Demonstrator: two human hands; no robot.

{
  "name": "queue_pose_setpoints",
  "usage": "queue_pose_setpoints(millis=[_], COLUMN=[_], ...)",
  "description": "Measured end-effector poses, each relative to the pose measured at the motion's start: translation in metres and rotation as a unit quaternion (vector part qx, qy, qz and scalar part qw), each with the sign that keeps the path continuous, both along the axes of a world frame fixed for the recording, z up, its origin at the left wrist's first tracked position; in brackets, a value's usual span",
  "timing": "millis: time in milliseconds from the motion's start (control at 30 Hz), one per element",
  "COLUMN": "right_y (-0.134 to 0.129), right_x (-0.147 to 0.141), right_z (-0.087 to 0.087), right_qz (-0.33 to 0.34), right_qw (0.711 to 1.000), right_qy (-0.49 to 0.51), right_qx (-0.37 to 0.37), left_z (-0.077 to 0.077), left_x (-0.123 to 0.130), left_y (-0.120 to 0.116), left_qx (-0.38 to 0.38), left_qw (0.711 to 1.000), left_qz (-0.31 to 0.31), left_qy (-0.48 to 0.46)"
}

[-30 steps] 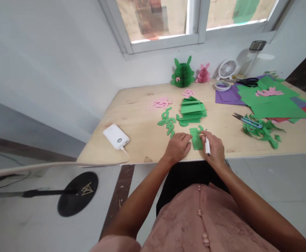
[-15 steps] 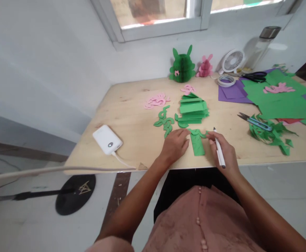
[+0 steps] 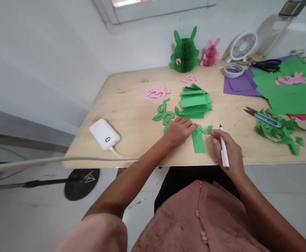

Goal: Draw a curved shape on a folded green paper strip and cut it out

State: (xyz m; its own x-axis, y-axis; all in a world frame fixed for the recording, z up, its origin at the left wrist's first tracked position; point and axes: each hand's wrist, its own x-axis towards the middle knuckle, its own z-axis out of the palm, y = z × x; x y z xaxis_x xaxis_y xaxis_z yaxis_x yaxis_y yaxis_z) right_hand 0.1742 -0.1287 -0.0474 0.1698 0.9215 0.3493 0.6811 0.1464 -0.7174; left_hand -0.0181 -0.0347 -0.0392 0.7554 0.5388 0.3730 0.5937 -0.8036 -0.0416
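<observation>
A green paper strip point(image 3: 199, 144) with a curving line drawn on it lies near the table's front edge. Across its top is a wavy green paper cutout point(image 3: 206, 130). My left hand point(image 3: 181, 132) is closed, its bent fingertips gripping the cutout's left end. My right hand point(image 3: 228, 150) holds a white pen point(image 3: 223, 148) slanted, dark tip pointing away from me, and its fingertips are beside the cutout's right end. Just beyond lies a stack of folded green strips point(image 3: 194, 101). More green cutouts point(image 3: 163, 113) lie to the left, partly hidden by my left hand.
Pink cutouts point(image 3: 156, 93) lie farther back. Blue thread snips point(image 3: 264, 118) rest on green scraps point(image 3: 281, 131) at right. Behind are purple paper point(image 3: 238, 85), a tape roll point(image 3: 233, 71), black scissors point(image 3: 267, 65), a fan point(image 3: 243, 47) and a green paper rabbit point(image 3: 185, 54). A power bank point(image 3: 105, 134) sits left.
The view has tilted and shifted slightly. My left hand has moved farther over the cutout's left end, and the cutout's right end now shows more clearly. The pen stays in my right hand.
</observation>
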Motion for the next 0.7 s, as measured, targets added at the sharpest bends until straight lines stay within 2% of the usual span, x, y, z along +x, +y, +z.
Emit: queue_pose_setpoints(millis=[100,300,500,700], right_y=[-0.001,-0.001,-0.002,-0.003], right_x=[0.0,-0.001,0.0,0.0], right_z=[0.001,0.002,0.0,-0.001], right_qz=[-0.002,-0.006,0.005,-0.008], right_qw=[1.0,1.0,1.0,1.0], right_qy=[-0.002,-0.009,-0.011,-0.006], right_qx=[0.002,0.003,0.003,0.004], left_z=[0.002,-0.003,-0.009,-0.007], left_x=[0.0,0.0,-0.002,-0.015], left_y=[0.002,0.005,0.008,0.007], left_qx=[0.026,0.033,0.032,0.043], left_qw=[0.999,0.999,0.997,0.988], left_qz=[-0.01,0.012,0.032,0.071], left_qy=[0.015,-0.004,-0.063,-0.129])
